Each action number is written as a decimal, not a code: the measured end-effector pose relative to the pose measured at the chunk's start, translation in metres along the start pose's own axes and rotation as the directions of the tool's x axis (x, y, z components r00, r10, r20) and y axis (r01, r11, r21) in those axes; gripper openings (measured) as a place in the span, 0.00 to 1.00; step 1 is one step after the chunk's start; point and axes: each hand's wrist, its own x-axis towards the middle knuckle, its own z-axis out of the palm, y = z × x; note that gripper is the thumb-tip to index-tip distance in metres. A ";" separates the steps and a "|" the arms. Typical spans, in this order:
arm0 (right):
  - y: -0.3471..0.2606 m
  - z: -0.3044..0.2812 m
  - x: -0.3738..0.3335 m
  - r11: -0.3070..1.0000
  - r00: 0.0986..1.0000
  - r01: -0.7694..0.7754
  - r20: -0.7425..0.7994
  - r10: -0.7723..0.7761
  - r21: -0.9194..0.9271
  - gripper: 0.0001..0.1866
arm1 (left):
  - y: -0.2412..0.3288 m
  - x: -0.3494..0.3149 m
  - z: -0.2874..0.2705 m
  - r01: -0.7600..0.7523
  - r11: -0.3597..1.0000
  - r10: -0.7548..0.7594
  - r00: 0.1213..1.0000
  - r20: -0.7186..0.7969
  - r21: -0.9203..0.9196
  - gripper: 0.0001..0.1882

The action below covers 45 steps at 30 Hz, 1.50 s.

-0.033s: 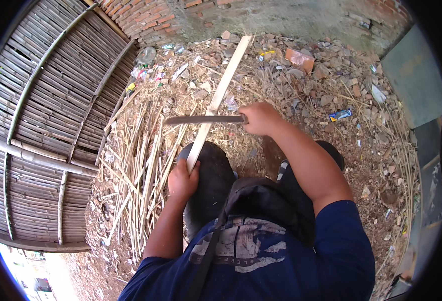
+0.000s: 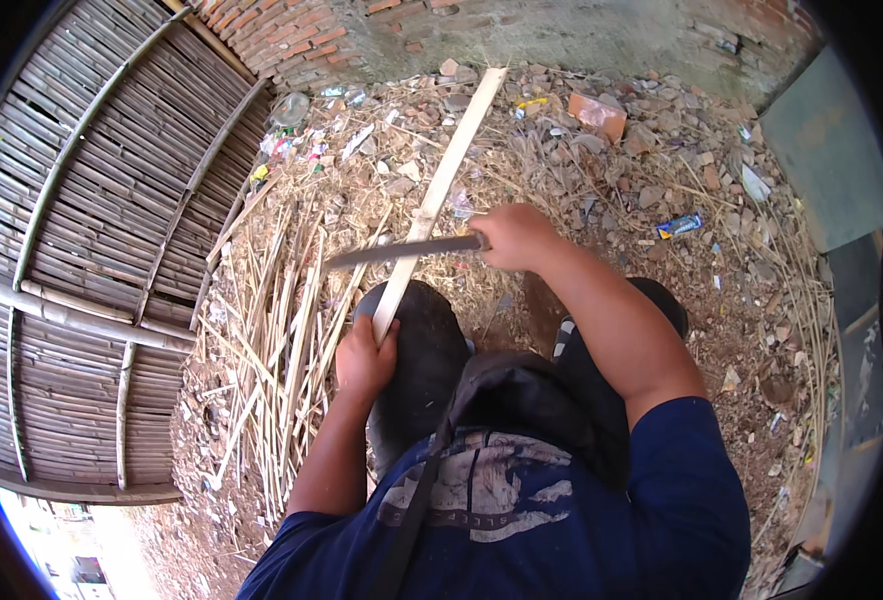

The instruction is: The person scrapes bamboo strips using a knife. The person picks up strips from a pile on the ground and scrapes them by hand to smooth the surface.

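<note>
1. Bamboo strip: slants outward from the left knee.
2. Left hand: closed around the strip's lower end, left of the knee.
3. Right hand: closed on one end of the blade, beyond the knee.
4. Hazard: slipping at the node could drive the edge toward knee or fingers.

Soft daylight covers the ground, glare whitens the lower left, and the bamboo panel bows.
</note>
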 end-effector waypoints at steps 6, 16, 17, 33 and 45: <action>-0.001 0.006 0.003 0.998 0.995 0.048 -0.082 -0.050 -0.029 0.09 | -0.001 -0.002 -0.001 -0.025 0.999 0.022 0.995 -0.099 -0.025 0.21; 0.003 0.002 0.001 0.997 0.991 0.071 -0.110 -0.075 -0.038 0.09 | 0.001 -0.002 0.000 -0.005 1.000 0.005 0.999 -0.050 -0.003 0.21; -0.003 -0.002 0.001 0.998 0.997 0.056 -0.054 -0.056 -0.002 0.10 | 0.000 -0.003 0.000 0.010 1.000 -0.011 0.998 -0.057 -0.012 0.21; 0.025 0.005 0.001 0.994 0.996 -0.069 -0.045 0.073 0.085 0.07 | 0.005 -0.002 0.005 -0.047 0.999 0.048 0.998 -0.051 0.022 0.19; 0.026 -0.007 -0.001 0.990 0.991 -0.126 0.045 0.124 0.060 0.09 | 0.012 0.000 0.003 -0.024 1.000 0.023 0.999 -0.031 -0.019 0.19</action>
